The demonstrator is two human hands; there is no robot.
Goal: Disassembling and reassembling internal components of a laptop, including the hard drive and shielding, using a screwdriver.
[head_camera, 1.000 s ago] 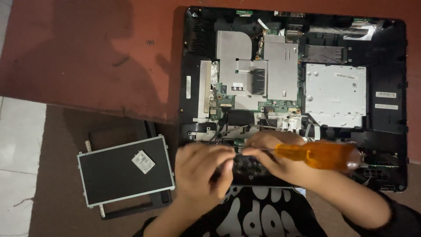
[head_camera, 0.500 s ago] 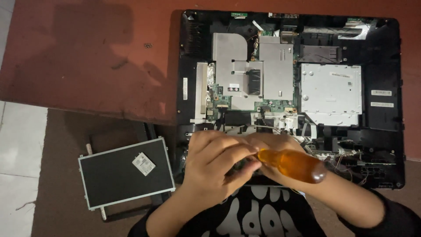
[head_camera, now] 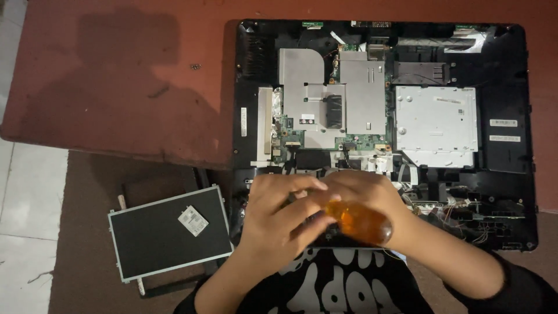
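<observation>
screwdriver (head_camera: 357,221) | gripped by right hand (head_camera: 372,195) | left hand (head_camera: 279,215) touching it

2 hands (head_camera: 325,209), 1 orange-handled screwdriver (head_camera: 357,221), 1 opened computer chassis (head_camera: 517,87), 1 loose screen panel (head_camera: 168,232)

screwdriver handle (head_camera: 357,222): translucent amber-orange
computer chassis (head_camera: 511,174): black frame, open back
metal shields (head_camera: 325,99): dull silver-grey
circuit board (head_camera: 360,141): green strip
drive cover (head_camera: 436,125): pale silver, right side
desk (head_camera: 116,81): reddish-brown, dark shadow patch
screen panel (head_camera: 168,232): black face, grey edge, small white sticker
floor (head_camera: 26,221): white tiles, far left
shirt (head_camera: 343,291): black with white print
</observation>
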